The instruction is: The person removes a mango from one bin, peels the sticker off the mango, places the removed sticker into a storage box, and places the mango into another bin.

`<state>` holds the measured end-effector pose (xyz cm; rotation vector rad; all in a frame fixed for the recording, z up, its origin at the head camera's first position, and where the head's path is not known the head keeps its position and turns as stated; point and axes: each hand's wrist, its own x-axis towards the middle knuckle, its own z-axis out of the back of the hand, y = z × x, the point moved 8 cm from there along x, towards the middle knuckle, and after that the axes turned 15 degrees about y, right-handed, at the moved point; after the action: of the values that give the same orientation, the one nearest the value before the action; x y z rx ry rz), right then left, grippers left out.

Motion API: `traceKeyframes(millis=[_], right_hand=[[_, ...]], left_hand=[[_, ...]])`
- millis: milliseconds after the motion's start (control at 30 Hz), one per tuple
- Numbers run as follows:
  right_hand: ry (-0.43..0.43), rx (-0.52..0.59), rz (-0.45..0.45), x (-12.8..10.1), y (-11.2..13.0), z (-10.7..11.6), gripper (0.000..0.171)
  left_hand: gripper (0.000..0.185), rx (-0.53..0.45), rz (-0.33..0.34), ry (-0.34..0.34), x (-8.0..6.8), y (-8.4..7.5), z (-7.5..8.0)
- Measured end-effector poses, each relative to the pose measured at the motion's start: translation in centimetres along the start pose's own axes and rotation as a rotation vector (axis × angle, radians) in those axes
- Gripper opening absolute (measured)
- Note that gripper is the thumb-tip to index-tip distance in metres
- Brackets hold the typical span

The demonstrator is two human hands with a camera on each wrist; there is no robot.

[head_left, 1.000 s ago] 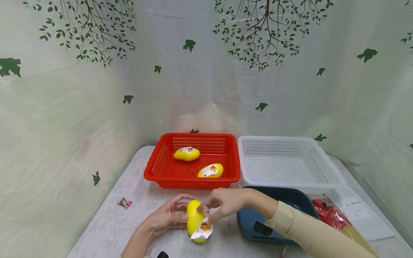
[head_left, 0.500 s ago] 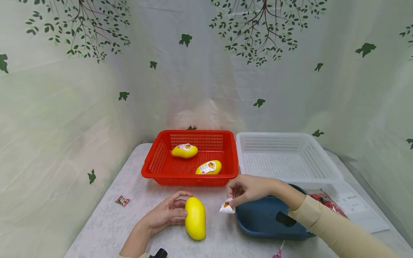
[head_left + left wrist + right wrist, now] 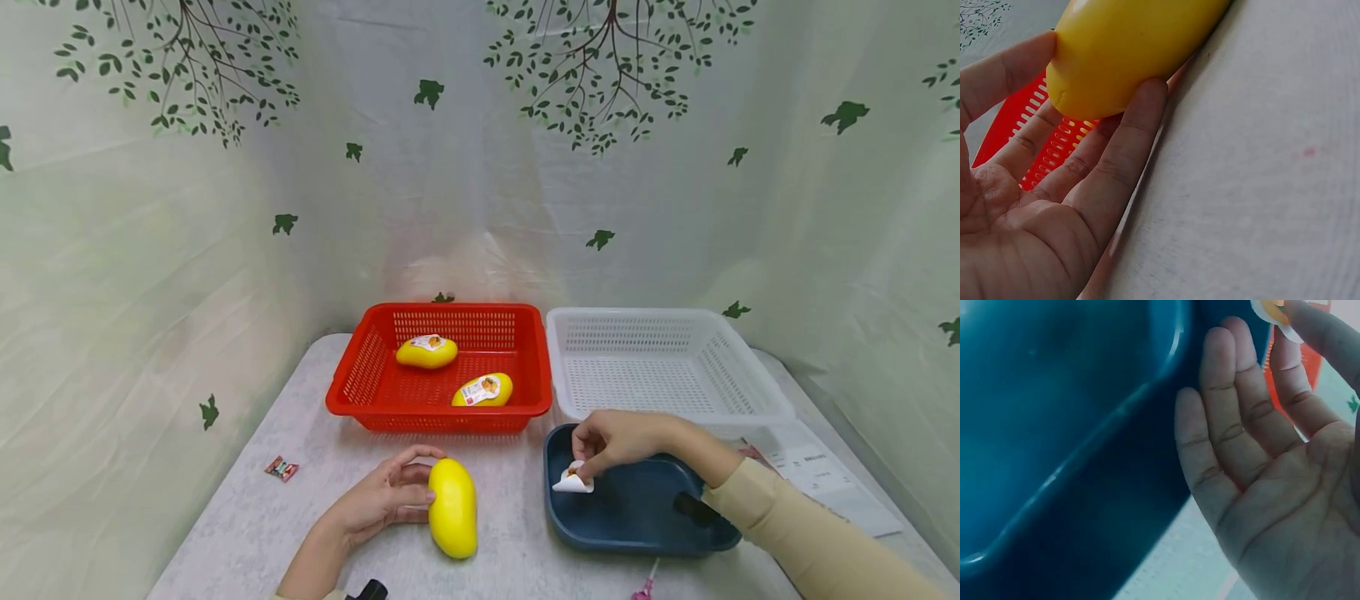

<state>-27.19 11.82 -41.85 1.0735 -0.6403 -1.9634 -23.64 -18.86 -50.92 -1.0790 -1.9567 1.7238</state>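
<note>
At the near edge of the grey surface [image 3: 517, 533], a small pink object with a pale stick [image 3: 645, 588] is cut off, too little of it showing to identify. Just beyond, a smooth yellow mango-shaped fruit [image 3: 453, 508] rests on the surface. My left hand [image 3: 378, 500] steadies it from the left, fingertips and thumb on its side, palm clear of it.

To the right, I pinch a curled white sticker [image 3: 573, 481] between thumb and forefinger of my right hand [image 3: 618, 442], the other fingers loosely bent. Part of an orange picture shows on the sticker; the rest is hidden. It is over the left part of a dark blue rounded tray [image 3: 637, 542]; I cannot tell whether it touches.

Far left lies a small red-and-green wrapped sweet [image 3: 282, 468], its print too small to read. My sleeve partly covers a white printed sheet [image 3: 832, 475], also unreadable.

Farther back, a red perforated plastic basket [image 3: 397, 408] holds two yellow fruits [image 3: 426, 357], each with a white label showing orange fruit and illegible lettering. Beside it stands a white perforated plastic basket [image 3: 667, 371], before a pale leaf-patterned curtain [image 3: 480, 192].
</note>
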Motion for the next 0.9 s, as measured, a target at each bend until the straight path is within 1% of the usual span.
traceKeyframes(millis=[100,267,367,467,667,767,900], right_hand=[[0.011,-0.001,-0.049,0.2,-0.6,-0.5,0.013],[0.011,-0.069,-0.122,1.3,-1.1,-1.0,0.014],[-0.006,-0.095,-0.171,1.6,-1.6,-1.2,0.016],[-0.029,-0.089,-0.216,1.5,-2.3,-1.4,0.019],[-0.067,-0.127,-0.235,1.1,-2.7,-1.5,0.022],[-0.081,-0.180,-0.244,1.1,-2.5,-1.5,0.023],[-0.111,-0.265,-0.278,1.0,-2.6,-1.6,0.025]], left_hand=[[0.065,0.002,0.001,0.005,0.0,0.0,0.0],[0.063,0.016,-0.008,0.005,-0.7,-0.2,0.4],[0.064,0.023,-0.017,0.016,-0.9,-0.2,0.5],[0.066,0.022,-0.022,0.033,-0.7,-0.3,0.3],[0.068,0.008,-0.020,0.033,-0.4,-0.3,0.1],[0.066,0.005,-0.018,0.036,-0.3,-0.2,0.0],[0.065,0.003,-0.012,0.038,-0.1,-0.1,-0.1]])
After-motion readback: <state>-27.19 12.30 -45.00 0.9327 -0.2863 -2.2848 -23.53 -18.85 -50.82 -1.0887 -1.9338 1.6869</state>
